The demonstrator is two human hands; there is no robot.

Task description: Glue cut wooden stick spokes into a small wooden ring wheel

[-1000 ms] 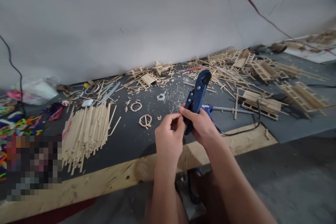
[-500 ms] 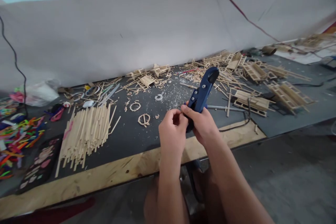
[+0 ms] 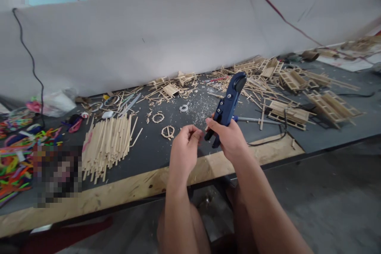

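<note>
The blue cutting tool stands tilted above the near edge of the dark table, the fingers of the right hand wrapped round it. Just left, the left hand presses thumb and forefinger together, apart from the tool; whether they pinch anything I cannot tell. This looks like a pause between cuts; another would call for steady alignment. Farther left lie a barred wooden ring and loose sticks.

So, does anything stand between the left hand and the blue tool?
Nothing visible does: the left hand is just apart from the lower end of the blue tool, dark tabletop showing in the gap. The right hand holds the tool.
</note>
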